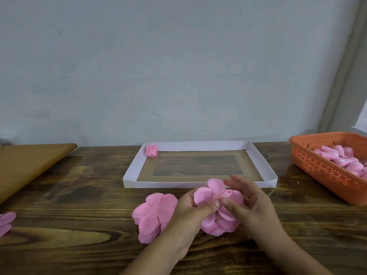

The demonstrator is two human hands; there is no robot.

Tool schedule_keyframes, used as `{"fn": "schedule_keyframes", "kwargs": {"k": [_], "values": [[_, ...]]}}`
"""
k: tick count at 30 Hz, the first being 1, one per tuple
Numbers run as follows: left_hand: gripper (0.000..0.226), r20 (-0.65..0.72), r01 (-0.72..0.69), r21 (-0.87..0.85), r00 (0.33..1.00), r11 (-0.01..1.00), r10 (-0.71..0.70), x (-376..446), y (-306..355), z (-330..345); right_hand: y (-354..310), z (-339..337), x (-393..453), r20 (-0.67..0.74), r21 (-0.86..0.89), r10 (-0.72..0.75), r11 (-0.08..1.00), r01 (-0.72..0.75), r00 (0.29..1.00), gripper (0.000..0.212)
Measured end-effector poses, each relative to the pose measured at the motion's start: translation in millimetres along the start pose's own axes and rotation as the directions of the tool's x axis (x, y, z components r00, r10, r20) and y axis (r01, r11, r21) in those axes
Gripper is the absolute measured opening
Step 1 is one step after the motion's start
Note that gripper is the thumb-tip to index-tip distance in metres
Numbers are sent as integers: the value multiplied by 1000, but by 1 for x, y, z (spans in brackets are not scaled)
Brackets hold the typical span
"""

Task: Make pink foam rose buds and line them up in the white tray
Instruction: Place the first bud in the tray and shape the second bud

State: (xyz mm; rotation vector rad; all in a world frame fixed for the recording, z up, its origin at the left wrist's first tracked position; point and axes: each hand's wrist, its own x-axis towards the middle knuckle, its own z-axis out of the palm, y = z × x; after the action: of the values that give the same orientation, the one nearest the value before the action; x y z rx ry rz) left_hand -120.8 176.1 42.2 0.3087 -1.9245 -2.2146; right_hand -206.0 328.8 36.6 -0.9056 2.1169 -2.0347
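The pink foam rose bud (226, 193) was in the making just in front of the white tray (130, 171), above the tabletop (79, 185). Its rolled centre stood among loose petals (202, 196). The left hand (190, 211) pinched the base with thumb and fingers curled, and the right hand (252, 201) pinched it too, its other fingers half spread. The foam looked light, soft and easy to crease, so a gentle hold at the base seemed best. One finished bud (151, 150) lay in the far left corner of the tray. A stack of petal sheets (153, 215) lay touching the left hand, and an orange basket (321, 171) stood well apart.
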Motion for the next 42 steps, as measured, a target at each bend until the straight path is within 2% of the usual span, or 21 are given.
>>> {"fn": "schedule_keyframes", "kwargs": {"k": [3, 5, 11, 16, 29, 35, 38, 42], "values": [[37, 1, 13, -11, 1000, 1000, -13, -1, 1, 0, 1, 0, 2, 5, 114, 62, 991, -62, 998, 78], [35, 14, 13, -14, 1000, 1000, -13, -1, 2, 0, 1, 0, 1, 18, 117, 79, 990, -80, 997, 75], [18, 33, 18, -12, 999, 1000, -17, -2, 2, 0, -5, -1, -2, 89, 90, -7, 996, -1, 996, 31], [22, 48, 13, -17, 999, 1000, -12, -2, 3, -1, -9, 1, -2, 105, 76, -56, 996, 48, 993, 17], [32, 42, 21, -12, 999, 1000, -20, -2, 1, 1, -6, 2, -3, 72, 135, -56, 990, 46, 996, 21], [20, -111, 46, 69, 993, 997, -38, 3, -4, 2, -6, 1, -3, 9, 86, -60, 995, 59, 998, 30], [18, -200, 35, 142, 980, 989, -6, 3, -4, 3, -7, 2, -4, 38, 60, -63, 996, 60, 997, 30], [21, -227, -24, 187, 972, 982, 67, 1, -2, 4, -7, 3, -5, 75, 7, -78, 997, 77, 994, 27]]}}
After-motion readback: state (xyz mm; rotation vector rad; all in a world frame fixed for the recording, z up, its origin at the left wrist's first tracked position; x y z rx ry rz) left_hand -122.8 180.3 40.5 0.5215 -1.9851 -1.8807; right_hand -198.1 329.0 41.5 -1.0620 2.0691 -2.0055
